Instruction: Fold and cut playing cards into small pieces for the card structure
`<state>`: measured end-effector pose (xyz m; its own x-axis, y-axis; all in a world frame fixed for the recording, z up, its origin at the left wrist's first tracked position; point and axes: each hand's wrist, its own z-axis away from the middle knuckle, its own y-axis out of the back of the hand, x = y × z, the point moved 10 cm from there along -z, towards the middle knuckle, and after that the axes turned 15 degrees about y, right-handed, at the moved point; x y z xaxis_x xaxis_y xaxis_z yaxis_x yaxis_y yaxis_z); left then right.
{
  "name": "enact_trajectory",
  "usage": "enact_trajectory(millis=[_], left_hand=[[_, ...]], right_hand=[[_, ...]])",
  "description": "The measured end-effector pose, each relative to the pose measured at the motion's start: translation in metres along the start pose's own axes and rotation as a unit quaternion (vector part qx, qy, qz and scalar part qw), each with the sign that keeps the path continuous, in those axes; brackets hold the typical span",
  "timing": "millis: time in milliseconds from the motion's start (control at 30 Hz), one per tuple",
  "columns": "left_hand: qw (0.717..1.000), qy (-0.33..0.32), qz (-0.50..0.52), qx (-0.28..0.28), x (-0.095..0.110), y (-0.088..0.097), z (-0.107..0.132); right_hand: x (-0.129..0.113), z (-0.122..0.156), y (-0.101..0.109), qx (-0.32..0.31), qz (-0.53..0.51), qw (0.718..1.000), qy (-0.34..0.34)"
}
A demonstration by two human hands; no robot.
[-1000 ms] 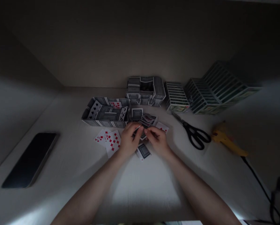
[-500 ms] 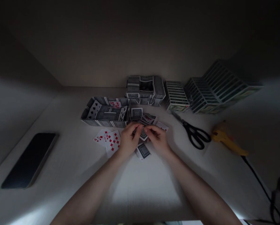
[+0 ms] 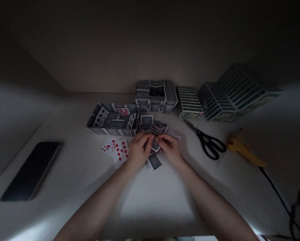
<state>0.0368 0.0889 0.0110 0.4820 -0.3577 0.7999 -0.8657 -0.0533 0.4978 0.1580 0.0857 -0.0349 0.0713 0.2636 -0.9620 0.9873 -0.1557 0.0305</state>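
My left hand (image 3: 139, 149) and my right hand (image 3: 170, 149) meet at the middle of the white tabletop (image 3: 150, 197). Their fingers close on a blue-backed playing card (image 3: 155, 145) held between them. Just beyond my fingers lies a small heap of loose cards (image 3: 158, 127), with a single card (image 3: 146, 121) face down beside it. A face-down card (image 3: 154, 162) lies below my hands. Left of my left hand, several red diamond cards (image 3: 120, 149) lie overlapping, face up. Part of one more card (image 3: 175, 134) shows past my right fingers.
Two walled card constructions (image 3: 113, 119) (image 3: 156, 95) stand beyond my hands, and lattice card structures (image 3: 190, 103) (image 3: 230, 95) stand to the right. Black-handled scissors (image 3: 208, 142), a yellow glue gun (image 3: 242, 150) with a black cable (image 3: 282, 204), and a dark phone (image 3: 31, 170) lie on the table.
My fingers have drawn closer together around the card, and more of the card's back shows between my hands. The surrounding cards and structures stay in place.
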Motion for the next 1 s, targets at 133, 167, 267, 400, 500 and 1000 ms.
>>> enact_trajectory(millis=[133, 167, 267, 400, 500, 1000], left_hand=[[0.999, 0.034, 0.020, 0.003, -0.0072, 0.0010, -0.0020], [0.999, 0.039, 0.023, -0.001, -0.0082, 0.0002, -0.0023], [0.998, 0.049, 0.026, -0.009, -0.0100, -0.0014, -0.0028], [0.998, 0.051, 0.032, -0.013, -0.0100, -0.0022, -0.0029], [0.998, 0.055, 0.041, -0.016, -0.0100, -0.0027, -0.0029], [0.997, 0.043, 0.053, -0.035, -0.0057, -0.0062, -0.0014]], right_hand=[[0.0025, -0.0004, -0.0028, -0.004, -0.033, 0.999, -0.008], [0.0029, -0.0006, -0.0028, -0.004, -0.035, 0.999, -0.009], [0.0042, -0.0012, -0.0017, -0.001, -0.032, 0.999, -0.012], [0.0045, -0.0023, 0.0013, 0.005, -0.025, 1.000, -0.012], [0.0049, -0.0028, 0.0005, -0.003, -0.029, 0.999, -0.015], [0.0020, -0.0033, 0.0033, 0.011, -0.010, 1.000, 0.000]])
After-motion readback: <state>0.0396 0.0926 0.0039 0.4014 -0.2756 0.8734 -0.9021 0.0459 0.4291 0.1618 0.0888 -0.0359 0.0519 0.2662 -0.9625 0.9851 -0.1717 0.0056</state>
